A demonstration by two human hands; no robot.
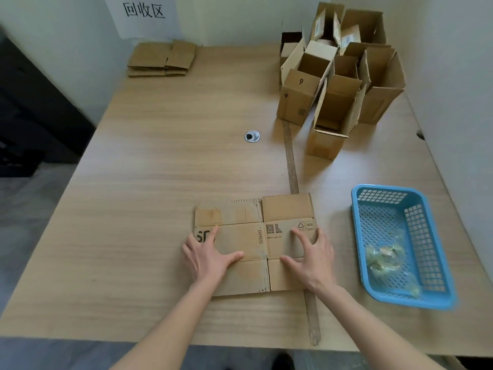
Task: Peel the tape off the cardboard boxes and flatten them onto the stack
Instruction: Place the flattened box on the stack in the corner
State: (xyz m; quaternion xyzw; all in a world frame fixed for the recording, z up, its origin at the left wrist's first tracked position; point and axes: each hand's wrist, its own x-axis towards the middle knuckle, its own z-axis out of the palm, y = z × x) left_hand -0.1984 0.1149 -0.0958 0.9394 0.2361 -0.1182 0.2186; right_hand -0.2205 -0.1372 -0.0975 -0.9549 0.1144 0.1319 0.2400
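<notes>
Wooden tabletop (160,182): left hand (205,255) and right hand (312,256), fingers straight, press flattened box (253,241); next, carry to stack (162,58) at 11 o'clock.

Wall sign (144,10): "回收区". Flattened box (253,241) under both palms: "EXPRESS" between the hands. Upright box (296,98) at far right: "9" twice.
</notes>
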